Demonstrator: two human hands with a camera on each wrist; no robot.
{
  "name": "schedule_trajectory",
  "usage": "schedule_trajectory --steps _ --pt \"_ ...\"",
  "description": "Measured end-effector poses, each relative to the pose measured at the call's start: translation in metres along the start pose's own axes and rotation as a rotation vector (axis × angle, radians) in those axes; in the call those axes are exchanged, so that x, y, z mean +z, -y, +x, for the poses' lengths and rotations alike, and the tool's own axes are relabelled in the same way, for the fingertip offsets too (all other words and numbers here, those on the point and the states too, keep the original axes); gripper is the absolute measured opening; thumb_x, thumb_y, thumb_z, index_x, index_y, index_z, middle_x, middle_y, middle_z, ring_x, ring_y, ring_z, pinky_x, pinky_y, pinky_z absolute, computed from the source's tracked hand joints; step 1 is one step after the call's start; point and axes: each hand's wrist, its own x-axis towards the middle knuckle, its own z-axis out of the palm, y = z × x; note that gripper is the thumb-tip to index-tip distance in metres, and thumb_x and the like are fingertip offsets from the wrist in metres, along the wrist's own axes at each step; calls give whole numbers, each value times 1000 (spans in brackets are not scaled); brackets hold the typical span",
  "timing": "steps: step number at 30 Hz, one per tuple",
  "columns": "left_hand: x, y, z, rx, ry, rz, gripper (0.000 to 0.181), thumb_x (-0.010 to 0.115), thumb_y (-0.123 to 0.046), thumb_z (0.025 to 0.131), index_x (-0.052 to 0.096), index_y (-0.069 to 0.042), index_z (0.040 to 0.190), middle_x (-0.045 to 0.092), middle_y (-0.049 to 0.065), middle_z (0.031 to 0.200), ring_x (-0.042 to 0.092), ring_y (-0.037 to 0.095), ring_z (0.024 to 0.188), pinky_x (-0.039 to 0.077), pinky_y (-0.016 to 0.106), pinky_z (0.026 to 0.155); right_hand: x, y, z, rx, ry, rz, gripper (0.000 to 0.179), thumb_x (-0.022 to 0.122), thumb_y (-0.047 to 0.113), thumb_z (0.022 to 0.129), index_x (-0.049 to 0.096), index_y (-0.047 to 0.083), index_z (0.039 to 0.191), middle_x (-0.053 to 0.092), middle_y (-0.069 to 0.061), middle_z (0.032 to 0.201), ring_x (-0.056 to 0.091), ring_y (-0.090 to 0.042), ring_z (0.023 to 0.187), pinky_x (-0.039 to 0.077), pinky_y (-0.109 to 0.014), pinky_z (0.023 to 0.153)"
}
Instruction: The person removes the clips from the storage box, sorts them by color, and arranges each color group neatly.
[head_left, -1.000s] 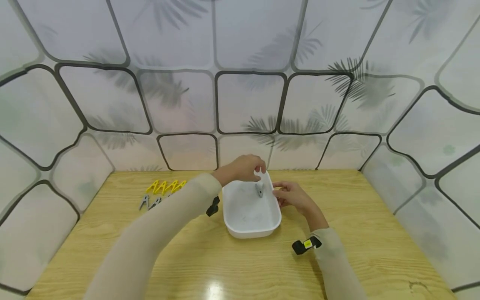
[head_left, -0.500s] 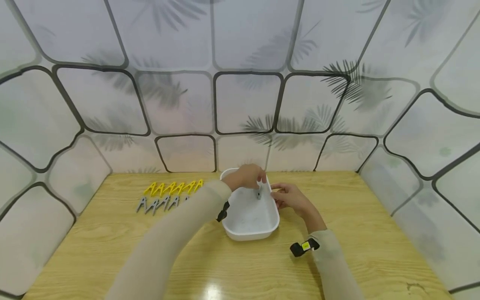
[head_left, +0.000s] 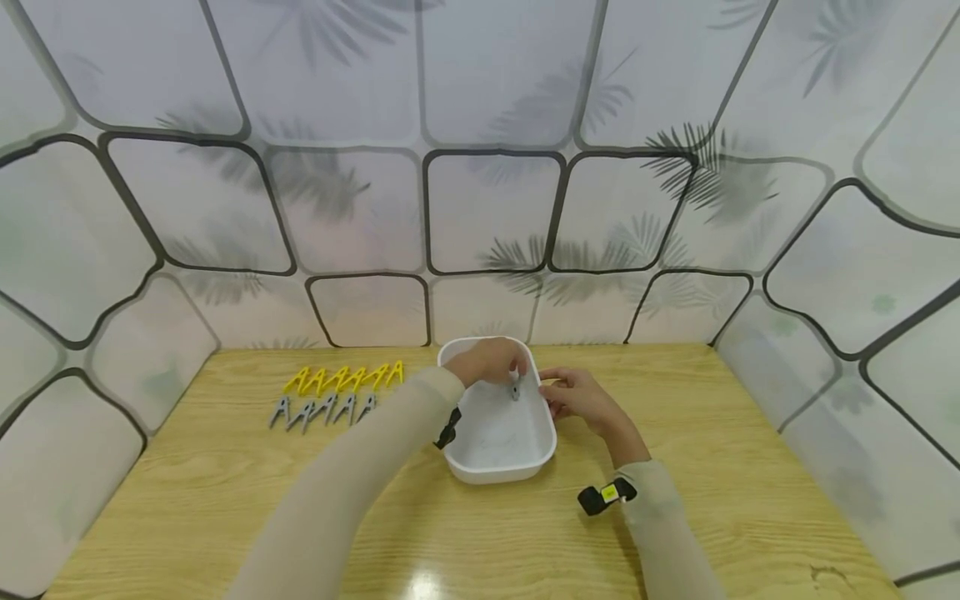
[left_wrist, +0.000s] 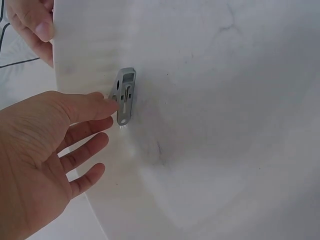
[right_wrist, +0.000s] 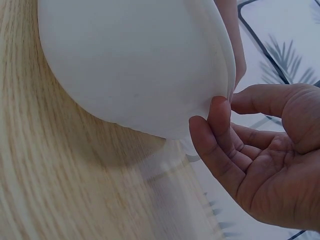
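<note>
In the head view a white plastic basin (head_left: 498, 474) stands on the wooden table. My left hand (head_left: 491, 360) reaches into it from the left. The left wrist view shows my thumb and index finger pinching a grey clothespin (left_wrist: 126, 95) close to the basin's inner side wall, while the other fingers (left_wrist: 90, 150) of that hand are spread loosely. My right hand (head_left: 585, 398) is at the basin's right side. In the right wrist view its thumb and fingers (right_wrist: 202, 132) grip the rim from both sides.
Left of the basin, a row of several yellow clothespins (head_left: 341, 379) lies on the table (head_left: 480, 542). A row of several grey clothespins (head_left: 322, 411) lies in front of them. A patterned wall covering (head_left: 375, 225) rises behind and on both sides.
My left hand has come down lower into the basin with the grey clothespin. Its forearm has shifted right, uncovering more of the clothespin rows. My right hand has stayed at the rim.
</note>
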Motion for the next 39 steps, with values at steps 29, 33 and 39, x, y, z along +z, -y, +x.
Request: schedule_trajectory --steps 29,33,39 --pt "3 0 -1 -69 28 31 35 75 8 79 75 -8 110 73 7 103 58 16 84 50 26 74 1 0 3 -6 6 -5 47 57 13 103 48 -10 143 65 2 79 62 -8 66 57 -27 65" --pt "3 -1 -2 -70 33 29 38 73 9 79 75 -8 112 73 7 102 57 16 83 49 25 72 0 0 3 2 4 -2 46 57 12 103 48 -10 143 65 2 78 62 -8 65 56 -27 64" --pt "5 0 0 -85 30 22 37 73 9 79 76 -9 111 74 7 100 56 16 83 48 25 73 -1 0 2 -9 10 -2 47 56 12 103 47 -11 143 64 2 78 61 -8 65 56 -26 64"
